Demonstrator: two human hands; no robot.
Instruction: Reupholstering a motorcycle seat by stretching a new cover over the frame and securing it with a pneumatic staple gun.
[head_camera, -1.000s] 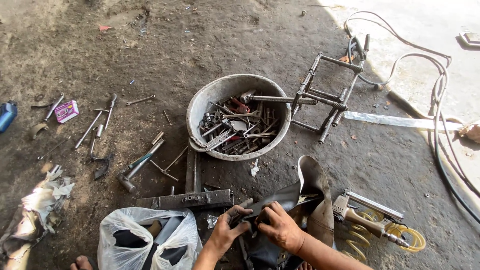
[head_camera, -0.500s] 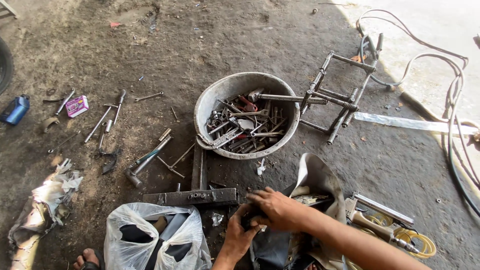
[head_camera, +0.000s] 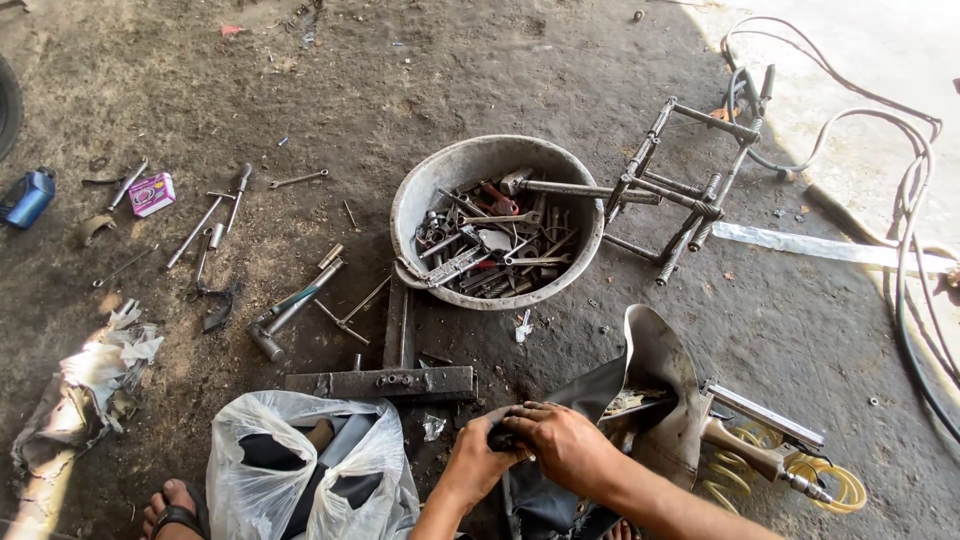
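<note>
Both hands meet at the bottom centre over a black rubber inner tube (head_camera: 600, 385) that lies on the dirt floor. My left hand (head_camera: 478, 458) grips a folded black end of the tube from the left. My right hand (head_camera: 562, 443) lies over the same spot with its fingers curled down on the rubber. The tube curves up and to the right of my hands and opens into a wide flap. A metal T-shaped bar (head_camera: 385, 378) lies just left of my hands.
A grey metal basin (head_camera: 435, 180) full of wrenches and other tools stands ahead. A metal frame (head_camera: 680, 190) lies to its right, with hoses beyond. A white plastic bag (head_camera: 300, 460) sits at the bottom left by a sandalled foot (head_camera: 170, 510). An air tool (head_camera: 760, 455) with a yellow coiled hose lies at the right.
Both hands have shifted slightly lower and drawn closer together on the tube's black end. The camera view has drifted, so the basin sits further right.
</note>
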